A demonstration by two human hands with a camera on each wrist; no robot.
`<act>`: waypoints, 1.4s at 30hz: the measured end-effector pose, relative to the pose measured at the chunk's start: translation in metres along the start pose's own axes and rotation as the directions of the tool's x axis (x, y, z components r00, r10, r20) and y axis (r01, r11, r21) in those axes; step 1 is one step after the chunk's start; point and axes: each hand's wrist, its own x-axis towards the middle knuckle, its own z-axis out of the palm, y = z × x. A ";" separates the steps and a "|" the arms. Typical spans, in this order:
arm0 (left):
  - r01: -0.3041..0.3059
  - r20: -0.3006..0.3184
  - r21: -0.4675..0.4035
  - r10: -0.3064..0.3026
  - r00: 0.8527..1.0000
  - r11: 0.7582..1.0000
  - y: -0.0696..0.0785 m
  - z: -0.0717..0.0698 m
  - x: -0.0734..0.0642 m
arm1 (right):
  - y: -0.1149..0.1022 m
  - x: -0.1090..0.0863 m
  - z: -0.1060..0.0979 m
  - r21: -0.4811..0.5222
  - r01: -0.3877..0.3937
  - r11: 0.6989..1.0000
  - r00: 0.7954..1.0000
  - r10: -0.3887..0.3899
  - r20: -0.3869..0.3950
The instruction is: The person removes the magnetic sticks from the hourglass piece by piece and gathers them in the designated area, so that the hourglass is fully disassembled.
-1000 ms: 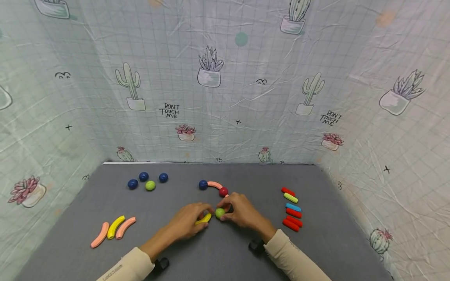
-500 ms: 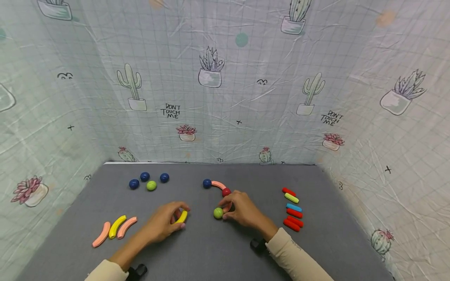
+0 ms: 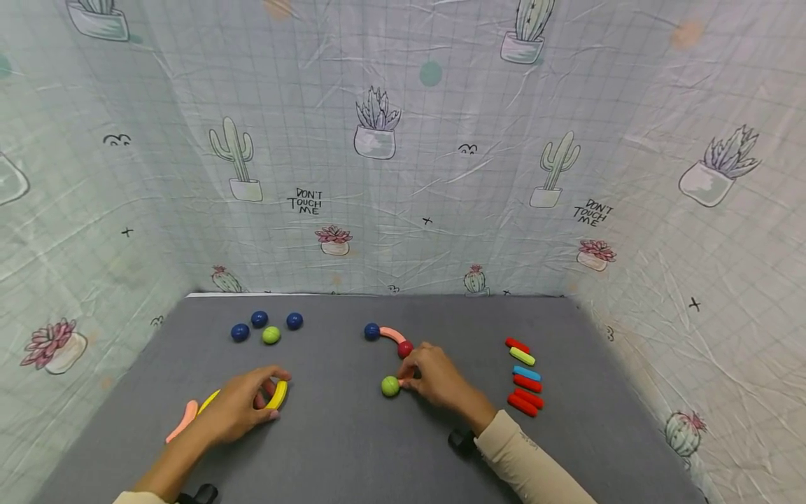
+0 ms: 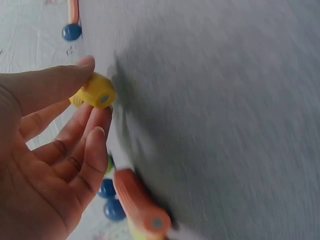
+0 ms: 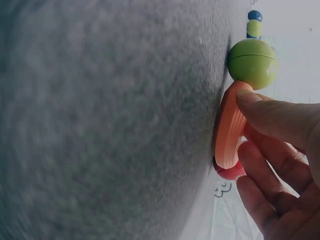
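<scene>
My left hand [image 3: 236, 409], at left of centre, pinches a yellow curved magnetic rod [image 3: 277, 395] between thumb and fingers. In the left wrist view a metal disc shows in the end of the yellow rod [image 4: 98, 92]. At the centre my right hand [image 3: 437, 378] pinches a pink curved rod [image 5: 231, 127]. A green ball [image 3: 390, 386] sits against one end of that rod and a red ball [image 3: 405, 349] at the other. From the red ball another pink curved rod [image 3: 393, 334] leads to a blue ball [image 3: 372, 332].
Several blue balls [image 3: 294, 320] and a green ball [image 3: 271, 335] lie at back left. Behind my left hand are a pink curved rod [image 3: 184, 420] and a yellow one [image 3: 209, 400], partly covered. Several short straight rods, red [image 3: 527, 383], blue [image 3: 526, 372] and yellow-green [image 3: 522, 356], lie at right.
My left hand has moved away from the green ball to the left, still holding the yellow curved rod. The right hand stays at the chain, which has shifted slightly.
</scene>
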 end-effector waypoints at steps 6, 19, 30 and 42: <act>0.029 -0.026 0.055 -0.028 0.999 0.998 -0.013 -0.008 -0.012 | -0.009 -0.001 0.001 0.011 -0.033 0.999 0.999 0.032 0.018; 0.065 -0.038 0.186 -0.059 0.998 0.980 -0.029 -0.017 -0.019 | 0.001 -0.003 -0.011 -0.013 0.049 0.999 0.998 -0.049 -0.044; 0.114 -0.109 0.291 -0.086 0.990 0.950 -0.013 -0.014 -0.016 | 0.008 -0.003 -0.012 -0.038 0.028 0.999 0.999 -0.026 0.044; -0.084 -0.101 0.151 0.100 0.990 0.985 0.054 0.028 0.029 | -0.001 0.000 -0.006 -0.070 0.058 0.996 0.997 -0.054 0.058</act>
